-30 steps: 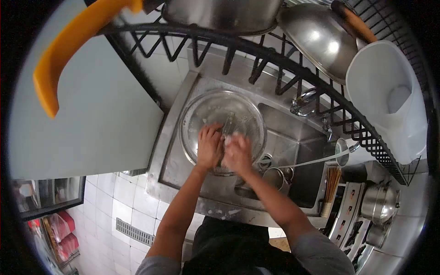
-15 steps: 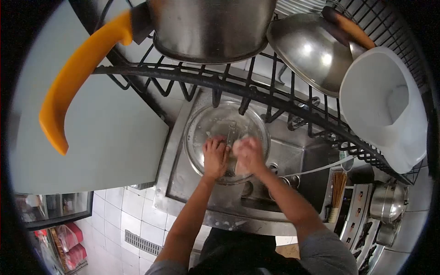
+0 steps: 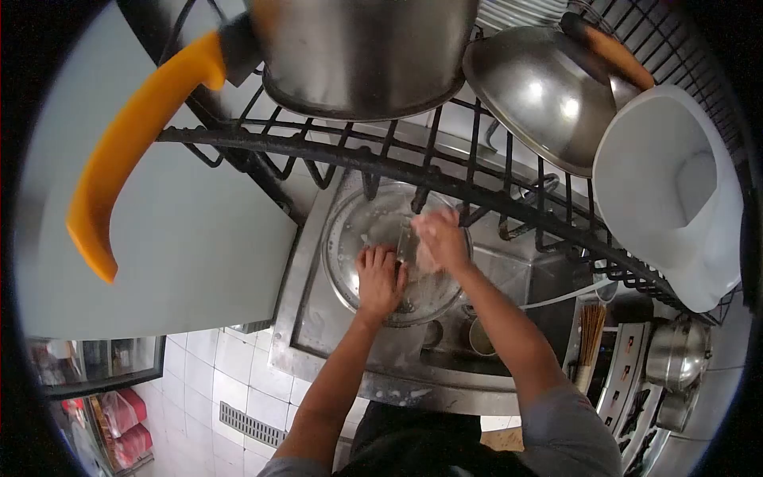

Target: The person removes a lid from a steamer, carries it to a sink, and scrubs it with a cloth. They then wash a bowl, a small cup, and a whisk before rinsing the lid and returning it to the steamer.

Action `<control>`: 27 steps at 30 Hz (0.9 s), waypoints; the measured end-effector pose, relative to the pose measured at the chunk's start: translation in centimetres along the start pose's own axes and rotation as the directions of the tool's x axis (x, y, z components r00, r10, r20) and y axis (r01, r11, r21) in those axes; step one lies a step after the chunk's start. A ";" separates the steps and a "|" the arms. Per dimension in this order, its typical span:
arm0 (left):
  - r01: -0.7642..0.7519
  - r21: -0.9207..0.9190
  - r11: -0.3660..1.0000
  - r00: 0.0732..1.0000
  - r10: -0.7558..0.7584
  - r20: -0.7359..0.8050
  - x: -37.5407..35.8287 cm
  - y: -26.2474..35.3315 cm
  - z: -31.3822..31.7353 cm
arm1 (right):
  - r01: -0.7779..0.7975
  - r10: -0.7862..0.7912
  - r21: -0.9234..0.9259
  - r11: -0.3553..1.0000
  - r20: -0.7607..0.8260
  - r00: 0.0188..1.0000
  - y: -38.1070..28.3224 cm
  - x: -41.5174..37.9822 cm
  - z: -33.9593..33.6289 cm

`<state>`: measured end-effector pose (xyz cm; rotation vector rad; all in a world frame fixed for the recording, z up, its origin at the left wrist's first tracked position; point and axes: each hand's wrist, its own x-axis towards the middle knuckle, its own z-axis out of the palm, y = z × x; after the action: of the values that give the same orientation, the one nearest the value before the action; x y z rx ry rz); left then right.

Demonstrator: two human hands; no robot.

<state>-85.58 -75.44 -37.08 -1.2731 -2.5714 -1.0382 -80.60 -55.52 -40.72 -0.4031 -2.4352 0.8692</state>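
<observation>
A wide round metal basin [image 3: 343, 288] with foamy water stands in the steel sink [image 3: 314, 330]. My left hand [image 3: 381, 280] is inside it, its fingers against a narrow greyish flat object [image 3: 404, 242] that lies lengthwise in the basin. On the right side of that object my right hand [image 3: 442, 238] is closed and blurred by motion. Something pale shows under its fingers, too smeared to name. What lies beneath my left palm is hidden.
Overhead, a black wire rack [image 3: 318, 147] holds a large pot [image 3: 362, 63], a wok [image 3: 540, 95] and a white pitcher [image 3: 656, 167]. An orange handle [image 3: 119, 159] juts out left. Chopsticks [image 3: 590, 334] and a stove [image 3: 624, 370] are at right.
My right hand has moved up and slightly right, towards the far side of the basin. My left hand has shifted slightly down and stays by the flat object.
</observation>
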 end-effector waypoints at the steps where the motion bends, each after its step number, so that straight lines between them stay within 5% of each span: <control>1: -0.006 0.007 1.000 1.000 0.006 -0.015 0.2 0.0 0.0 | -0.061 0.062 0.038 0.997 -0.016 0.998 0.7 2.3 0.6; 3: -0.013 0.019 1.000 1.000 0.013 -0.020 -0.1 0.1 -0.2 | 0.045 -0.049 -0.230 0.972 -0.012 0.999 -0.2 4.3 1.1; 5: -0.038 0.042 0.998 0.997 0.040 -0.061 0.2 0.0 -0.1 | 0.029 -0.042 -0.180 0.983 -0.069 0.997 -0.7 -0.5 0.8; 7: -0.039 0.036 0.999 0.997 0.041 -0.068 0.3 -0.1 -0.1 | 0.278 -0.270 -0.170 0.946 0.066 0.961 -4.2 -4.7 -1.6; 11: -0.034 -0.014 0.999 0.999 0.034 -0.036 -0.1 -0.2 0.0 | 0.286 -0.275 -0.133 0.949 0.093 0.957 -1.7 -2.4 -0.2; 13: -0.030 -0.002 1.000 0.999 0.030 -0.037 0.1 -0.2 -0.1 | 0.082 -0.081 -0.183 0.980 0.015 0.997 1.1 2.4 1.0; 17: -0.026 0.034 0.999 0.999 0.028 -0.041 0.2 0.1 0.0 | 0.035 -0.035 -0.107 0.994 0.006 0.999 -2.6 1.3 -0.7; 20: -0.019 0.008 1.000 0.998 0.020 -0.052 0.0 -0.3 0.5 | 0.245 -0.237 -0.063 0.968 0.107 0.965 -3.9 -7.8 -2.6; 23: -0.022 0.005 1.000 0.999 0.022 -0.046 -0.1 -0.3 0.4 | 0.237 -0.243 0.069 0.969 0.091 0.966 -3.5 -6.0 -3.3; 24: -0.042 -0.034 0.999 0.998 0.040 -0.057 0.0 -0.5 0.4 | 0.087 -0.101 0.152 0.985 0.086 0.991 -1.5 -4.3 -2.3; 26: -0.035 -0.014 0.999 0.998 0.034 -0.057 0.1 -0.4 0.6 | -0.035 0.041 -0.047 0.998 0.146 0.988 -1.6 2.4 -3.0; 27: -0.024 0.002 1.000 0.998 0.024 -0.055 0.1 -0.2 0.6 | 0.164 -0.158 -0.057 0.985 0.097 0.983 0.5 5.6 -1.8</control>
<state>-85.69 -75.09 -37.63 -1.2542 -2.5094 -1.0518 -84.15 -51.84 -37.75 -0.1891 -2.5444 0.7565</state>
